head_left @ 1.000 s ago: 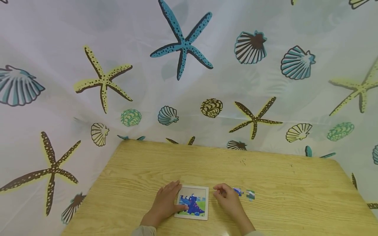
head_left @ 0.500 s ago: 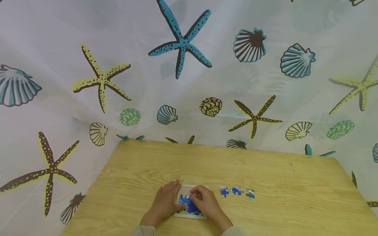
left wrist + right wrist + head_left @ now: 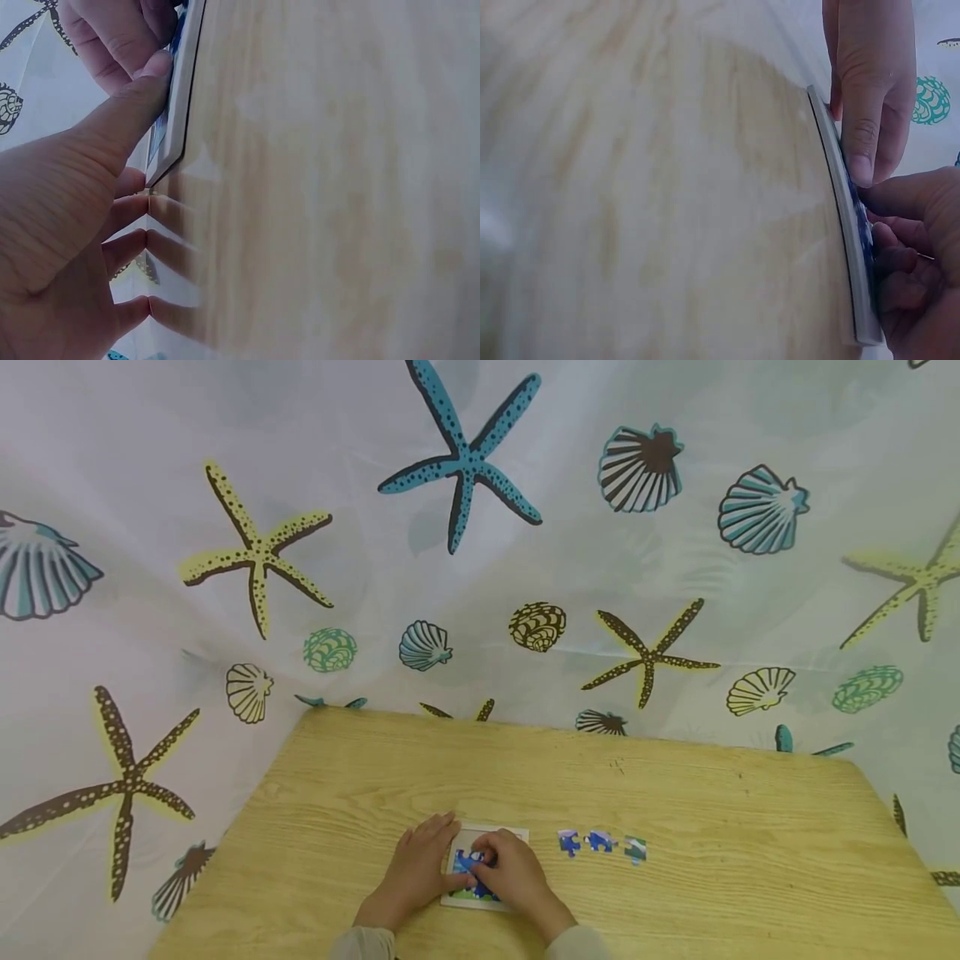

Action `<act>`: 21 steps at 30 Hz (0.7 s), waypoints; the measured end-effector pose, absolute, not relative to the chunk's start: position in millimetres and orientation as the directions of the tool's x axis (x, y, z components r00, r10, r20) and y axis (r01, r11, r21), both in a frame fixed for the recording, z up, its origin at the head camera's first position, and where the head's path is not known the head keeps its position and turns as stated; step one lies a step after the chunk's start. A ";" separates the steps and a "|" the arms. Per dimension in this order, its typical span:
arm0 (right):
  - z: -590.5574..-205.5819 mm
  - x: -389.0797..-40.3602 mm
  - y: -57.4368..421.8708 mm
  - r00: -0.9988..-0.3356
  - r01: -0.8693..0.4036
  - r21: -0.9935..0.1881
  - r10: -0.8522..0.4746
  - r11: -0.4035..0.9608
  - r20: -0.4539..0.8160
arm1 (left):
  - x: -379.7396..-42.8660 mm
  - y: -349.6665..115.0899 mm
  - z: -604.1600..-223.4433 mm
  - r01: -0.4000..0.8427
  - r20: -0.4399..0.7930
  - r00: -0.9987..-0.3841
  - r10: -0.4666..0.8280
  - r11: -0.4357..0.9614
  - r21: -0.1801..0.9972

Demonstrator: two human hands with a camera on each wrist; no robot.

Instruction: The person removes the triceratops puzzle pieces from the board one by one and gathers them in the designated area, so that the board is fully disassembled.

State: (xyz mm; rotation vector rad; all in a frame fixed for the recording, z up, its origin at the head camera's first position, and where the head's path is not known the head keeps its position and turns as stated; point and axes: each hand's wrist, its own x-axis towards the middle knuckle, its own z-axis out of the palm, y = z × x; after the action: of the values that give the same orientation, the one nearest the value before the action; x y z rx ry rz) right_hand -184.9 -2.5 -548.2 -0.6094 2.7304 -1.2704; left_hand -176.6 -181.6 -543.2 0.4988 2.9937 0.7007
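A jigsaw puzzle in a shallow tray with a pale rim (image 3: 491,828) lies before me, its pieces forming a blue and green picture. My left hand (image 3: 417,864) lies at the tray's left side. Its thumb (image 3: 135,97) reaches over the rim onto the picture, and its other fingertips touch the table. My right hand (image 3: 517,872) is over the tray with bent fingers, thumb and forefinger together at a puzzle piece, mostly hidden by the hand. In the right wrist view, its thumb (image 3: 900,196) meets the left thumb at the picture.
Three loose puzzle pieces lie right of the tray: a blue one (image 3: 568,842), another blue one (image 3: 600,841) and a green and white one (image 3: 635,848). The wood-grain table (image 3: 390,760) is bordered by a white curtain (image 3: 510,568) printed with starfish and shells.
My right hand has moved left from beside the loose pieces to over the tray, uncovering one blue piece. It is now slightly further left than half a second ago. The left hand has stayed in place.
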 end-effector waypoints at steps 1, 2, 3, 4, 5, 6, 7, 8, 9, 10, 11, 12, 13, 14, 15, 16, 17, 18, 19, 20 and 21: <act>-547.5 -185.0 -3.1 -0.920 -0.322 -0.737 -0.380 0.594 0.096 | -176.9 -181.8 -543.0 0.304 0.046 -0.948 0.316 0.847 0.436; -546.5 -184.8 -3.6 -0.921 -0.317 -0.731 -0.379 0.604 0.087 | -177.4 -182.1 -543.1 0.305 0.044 -0.947 0.318 0.846 0.438; -545.6 -184.6 -4.1 -0.922 -0.316 -0.725 -0.380 0.612 0.081 | -177.7 -182.3 -542.9 0.305 0.042 -0.946 0.320 0.845 0.440; -544.5 -184.5 -4.5 -0.922 -0.311 -0.721 -0.380 0.619 0.072 | -177.8 -182.5 -542.6 0.302 0.037 -0.947 0.320 0.843 0.445; -543.7 -184.2 -4.9 -0.923 -0.307 -0.717 -0.381 0.626 0.063 | -178.2 -182.7 -542.5 0.302 0.033 -0.946 0.322 0.843 0.445; -542.6 -183.9 -5.2 -0.923 -0.303 -0.715 -0.381 0.630 0.055 | -178.3 -182.9 -542.3 0.303 0.030 -0.945 0.325 0.842 0.446; -542.1 -183.7 -5.6 -0.923 -0.300 -0.712 -0.381 0.634 0.049 | -178.6 -183.1 -542.1 0.303 0.026 -0.945 0.327 0.840 0.449; -541.6 -183.3 -5.8 -0.923 -0.299 -0.711 -0.381 0.637 0.047 | -178.7 -183.3 -541.9 0.302 0.021 -0.944 0.328 0.841 0.450; -541.5 -183.0 -6.1 -0.923 -0.297 -0.708 -0.381 0.640 0.043 | -178.8 -183.4 -541.6 0.301 0.017 -0.944 0.329 0.841 0.450; -541.3 -182.7 -6.3 -0.924 -0.292 -0.706 -0.380 0.645 0.036 | -178.7 -183.4 -541.2 0.300 0.011 -0.944 0.330 0.842 0.449; -541.3 -182.4 -6.4 -0.925 -0.293 -0.704 -0.379 0.647 0.036 | -178.7 -183.3 -540.7 0.297 0.005 -0.944 0.330 0.843 0.448; -541.2 -182.1 -6.6 -0.925 -0.290 -0.704 -0.378 0.648 0.033 | -178.4 -183.1 -540.1 0.297 0.002 -0.944 0.331 0.843 0.448; -541.6 -181.9 -6.8 -0.926 -0.288 -0.703 -0.376 0.650 0.032 | -178.3 -182.9 -539.4 0.295 -0.002 -0.944 0.330 0.844 0.449; -541.7 -181.7 -6.9 -0.927 -0.286 -0.704 -0.373 0.650 0.032 | -177.9 -182.6 -538.6 0.294 -0.004 -0.944 0.330 0.844 0.449; -542.0 -181.5 -6.9 -0.928 -0.284 -0.704 -0.370 0.651 0.032 | -177.5 -182.3 -537.7 0.293 -0.006 -0.944 0.330 0.844 0.449; -542.0 -181.3 -6.9 -0.930 -0.280 -0.708 -0.366 0.648 0.034 | -177.1 -181.9 -536.6 0.291 -0.008 -0.944 0.330 0.844 0.451; -542.0 -181.1 -6.8 -0.932 -0.277 -0.714 -0.361 0.643 0.036 | -176.8 -181.6 -535.7 0.290 -0.008 -0.944 0.330 0.842 0.454; -542.1 -180.9 -6.8 -0.934 -0.271 -0.721 -0.357 0.638 0.035 | -176.6 -181.3 -535.1 0.289 -0.010 -0.944 0.329 0.842 0.457; -541.7 -180.6 -6.5 -0.935 -0.268 -0.729 -0.351 0.630 0.040 | -176.4 -181.0 -534.5 0.287 -0.012 -0.944 0.329 0.841 0.459; -541.6 -180.5 -6.2 -0.937 -0.264 -0.738 -0.346 0.621 0.044 | -176.2 -180.7 -534.1 0.287 -0.012 -0.944 0.329 0.840 0.461; -541.4 -180.2 -5.8 -0.939 -0.260 -0.749 -0.340 0.609 0.049 | -176.2 -180.5 -534.0 0.286 -0.013 -0.944 0.329 0.838 0.464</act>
State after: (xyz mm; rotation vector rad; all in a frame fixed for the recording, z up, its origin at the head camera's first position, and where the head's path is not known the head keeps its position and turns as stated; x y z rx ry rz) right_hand -180.2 -5.8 -541.4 -0.5101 2.7293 -1.2465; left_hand -176.2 -180.5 -534.0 0.4904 2.9228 0.7160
